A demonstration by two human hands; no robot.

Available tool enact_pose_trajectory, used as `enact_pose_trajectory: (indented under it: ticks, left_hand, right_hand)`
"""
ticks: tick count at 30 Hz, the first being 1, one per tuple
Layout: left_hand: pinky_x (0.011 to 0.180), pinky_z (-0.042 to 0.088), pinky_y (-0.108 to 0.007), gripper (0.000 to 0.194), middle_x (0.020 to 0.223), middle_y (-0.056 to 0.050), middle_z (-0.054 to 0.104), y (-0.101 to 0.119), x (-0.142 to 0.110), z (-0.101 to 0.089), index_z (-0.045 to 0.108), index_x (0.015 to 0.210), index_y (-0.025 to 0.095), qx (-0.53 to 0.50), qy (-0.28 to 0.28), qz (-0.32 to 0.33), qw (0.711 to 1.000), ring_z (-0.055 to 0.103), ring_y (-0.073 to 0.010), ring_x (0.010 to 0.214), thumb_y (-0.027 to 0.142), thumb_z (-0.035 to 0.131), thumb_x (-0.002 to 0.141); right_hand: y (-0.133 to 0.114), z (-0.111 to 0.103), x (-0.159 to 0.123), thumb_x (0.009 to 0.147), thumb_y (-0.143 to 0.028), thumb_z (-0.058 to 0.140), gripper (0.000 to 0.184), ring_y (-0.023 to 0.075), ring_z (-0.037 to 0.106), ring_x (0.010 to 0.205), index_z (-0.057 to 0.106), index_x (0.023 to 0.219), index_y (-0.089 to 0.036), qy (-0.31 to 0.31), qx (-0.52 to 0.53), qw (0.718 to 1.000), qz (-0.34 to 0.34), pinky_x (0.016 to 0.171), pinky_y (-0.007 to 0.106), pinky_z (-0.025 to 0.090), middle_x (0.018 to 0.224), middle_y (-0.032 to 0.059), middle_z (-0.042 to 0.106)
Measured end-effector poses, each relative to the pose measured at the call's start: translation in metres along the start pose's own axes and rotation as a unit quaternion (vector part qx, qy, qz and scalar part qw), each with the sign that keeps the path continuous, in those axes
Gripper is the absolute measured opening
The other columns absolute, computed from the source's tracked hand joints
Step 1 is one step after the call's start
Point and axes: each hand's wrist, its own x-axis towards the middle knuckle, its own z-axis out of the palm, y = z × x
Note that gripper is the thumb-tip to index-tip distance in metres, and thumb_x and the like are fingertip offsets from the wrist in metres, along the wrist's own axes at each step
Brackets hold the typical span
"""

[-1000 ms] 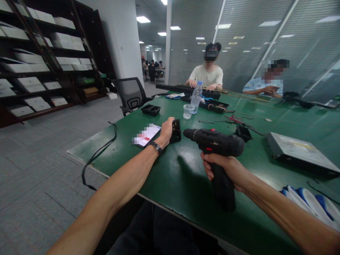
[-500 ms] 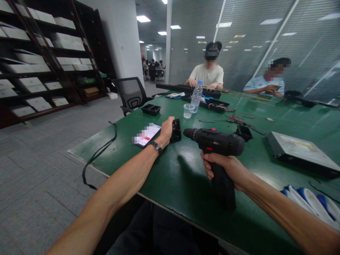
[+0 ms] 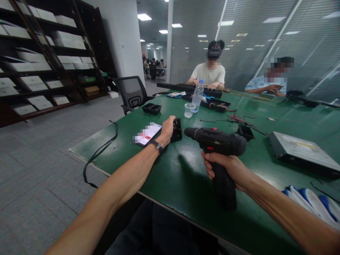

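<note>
My right hand (image 3: 221,166) is wrapped round the grip of a black cordless drill (image 3: 217,140), which points left across the table. A thin bit at its chuck reaches toward a small black plastic box (image 3: 177,130); whether the tip touches it, I cannot tell. My left hand (image 3: 167,129) grips that box, which stands on its side with its open face toward the drill. My fingers behind the box are partly hidden. Beside my left wrist, a phone (image 3: 147,134) lies with its screen lit.
On the green table (image 3: 159,173) stand a plastic cup (image 3: 189,110), a water bottle (image 3: 198,96), black trays (image 3: 151,108) and a metal-cased unit (image 3: 305,152). Blue-white gloves (image 3: 310,202) lie at right. Two people sit across. A black strap (image 3: 102,150) hangs over the left edge.
The whole view has shifted slightly. Both hands, the drill and the black box keep nearly the same places relative to each other.
</note>
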Motion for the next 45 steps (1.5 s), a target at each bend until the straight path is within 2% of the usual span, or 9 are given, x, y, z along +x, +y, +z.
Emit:
enact_pose_trajectory:
  ticks: [5,12,22,33,45]
  left_hand:
    - [0.065,0.044,-0.031,0.036,0.07,0.002,0.053,0.0002,-0.0003,-0.0006,0.055,0.074,0.026,0.0,-0.001,-0.006,1.0,0.051,-0.0183,0.068,0.05,0.067,0.098]
    - [0.066,0.042,-0.031,0.036,0.071,0.002,0.055,-0.0011,0.0006,-0.0008,0.056,0.075,0.025,-0.008,-0.003,-0.002,1.0,0.052,-0.0173,0.069,0.048,0.069,0.099]
    - [0.068,0.043,-0.031,0.035,0.071,0.002,0.056,0.0007,-0.0007,0.0006,0.058,0.075,0.025,-0.003,0.003,-0.004,1.0,0.052,-0.018,0.069,0.046,0.068,0.101]
    - [0.067,0.042,-0.032,0.037,0.071,0.002,0.054,0.0009,-0.0014,0.0001,0.056,0.073,0.025,-0.006,-0.001,-0.001,1.0,0.051,-0.0176,0.069,0.045,0.067,0.102]
    - [0.067,0.043,-0.031,0.036,0.072,0.002,0.056,-0.0009,0.0006,-0.0008,0.058,0.074,0.025,-0.009,0.0,0.008,1.0,0.052,-0.0177,0.069,0.046,0.069,0.101]
  right_hand:
    - [-0.0022,0.0015,0.0007,0.082,-0.042,0.101,0.04,0.0141,0.063,0.057,0.073,0.095,-0.017,0.0,0.016,1.0,0.01,0.057,0.028,0.057,0.072,-0.0021,0.066]
    - [-0.0009,-0.0008,0.002,0.085,-0.045,0.1,0.04,0.0144,0.064,0.058,0.072,0.093,-0.017,-0.002,-0.004,1.0,0.003,0.059,0.028,0.056,0.073,-0.0011,0.066]
    - [-0.0027,0.002,0.0008,0.079,-0.047,0.105,0.046,0.0146,0.062,0.057,0.073,0.091,-0.017,0.003,-0.001,1.0,0.008,0.058,0.029,0.055,0.071,-0.0014,0.065]
    - [-0.0044,0.0034,0.0011,0.078,-0.046,0.105,0.045,0.0155,0.062,0.058,0.073,0.091,-0.017,0.009,-0.001,1.0,0.007,0.059,0.03,0.055,0.071,-0.0013,0.065]
    - [0.0005,0.0056,0.0031,0.081,-0.044,0.094,0.036,0.0151,0.059,0.056,0.071,0.087,-0.018,0.022,-0.016,1.0,-0.014,0.056,0.03,0.052,0.07,-0.0005,0.063]
